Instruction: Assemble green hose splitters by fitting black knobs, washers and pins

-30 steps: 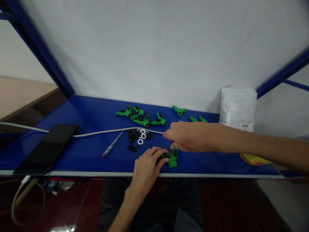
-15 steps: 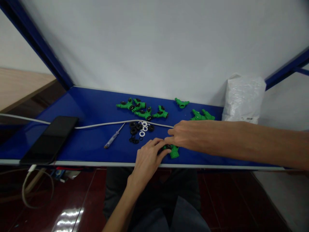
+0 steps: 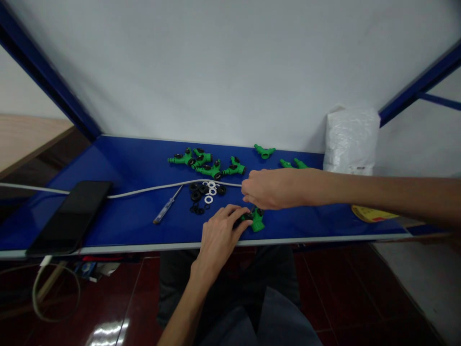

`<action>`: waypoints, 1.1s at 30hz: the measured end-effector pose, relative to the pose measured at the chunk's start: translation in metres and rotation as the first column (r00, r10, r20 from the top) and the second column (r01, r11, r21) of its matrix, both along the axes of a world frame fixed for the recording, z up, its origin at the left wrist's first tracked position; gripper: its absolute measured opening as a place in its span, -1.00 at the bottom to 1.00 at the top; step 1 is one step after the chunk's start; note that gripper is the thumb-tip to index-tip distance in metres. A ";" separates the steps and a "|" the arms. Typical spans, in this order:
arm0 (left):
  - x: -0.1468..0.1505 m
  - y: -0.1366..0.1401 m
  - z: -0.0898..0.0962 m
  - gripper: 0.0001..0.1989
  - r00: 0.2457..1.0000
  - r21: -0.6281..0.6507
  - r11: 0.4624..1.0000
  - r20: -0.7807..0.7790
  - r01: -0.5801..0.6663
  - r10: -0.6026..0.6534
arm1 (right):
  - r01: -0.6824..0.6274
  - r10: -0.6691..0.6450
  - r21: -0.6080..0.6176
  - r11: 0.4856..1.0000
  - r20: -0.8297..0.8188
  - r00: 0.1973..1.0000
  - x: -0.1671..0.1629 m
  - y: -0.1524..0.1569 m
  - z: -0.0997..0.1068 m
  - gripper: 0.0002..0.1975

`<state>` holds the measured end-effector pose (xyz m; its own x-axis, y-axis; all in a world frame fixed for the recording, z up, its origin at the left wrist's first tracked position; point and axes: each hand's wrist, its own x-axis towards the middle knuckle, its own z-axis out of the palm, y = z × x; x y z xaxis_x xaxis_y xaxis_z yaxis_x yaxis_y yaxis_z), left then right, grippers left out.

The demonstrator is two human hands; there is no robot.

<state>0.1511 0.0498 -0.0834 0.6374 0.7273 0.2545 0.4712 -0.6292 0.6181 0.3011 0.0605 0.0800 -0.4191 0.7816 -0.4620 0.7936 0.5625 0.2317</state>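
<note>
My left hand (image 3: 221, 233) is closed on a green plastic hose connector (image 3: 258, 222) with a black part, near the front edge of the blue table. Fingers and thumb pinch its left side, and its thick green end sticks out to the right. Just above it is my right hand (image 3: 264, 190), closed in a fist-like grip; what it holds, if anything, is hidden. Left of the hands lie black rubber rings (image 3: 196, 196), white washers (image 3: 209, 199) and small black O-rings (image 3: 196, 209). A clear-handled screwdriver (image 3: 166, 209) rests beside them.
Green Y-shaped connectors with black valves (image 3: 211, 169) lie at the back, and a plain green one (image 3: 264, 152) by the wall. A white cable (image 3: 151, 188) crosses the blue table (image 3: 126, 226). A black phone (image 3: 70, 216) lies left; a plastic-wrapped package (image 3: 351, 139) stands right.
My right hand has risen slightly away from the connector, while my left hand keeps its grip. The view has shifted a little, and a yellow object now shows under my right forearm.
</note>
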 end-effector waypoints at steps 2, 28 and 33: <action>0.000 -0.001 0.001 -0.76 1.000 -0.009 1.000 0.004 0.010 -0.010 | 0.006 -0.005 0.021 1.000 -0.037 0.999 0.003 0.001 -0.006 -0.79; -0.003 0.009 0.012 -0.82 0.990 -0.372 0.926 0.139 0.059 -0.007 | 0.771 -0.323 -0.047 0.635 -0.923 0.210 0.085 -0.113 -0.132 -0.84; -0.002 0.012 0.010 -0.80 0.994 -0.382 0.923 0.109 0.049 -0.008 | 0.540 -0.186 0.145 0.829 -0.840 0.510 0.090 -0.110 -0.103 -0.79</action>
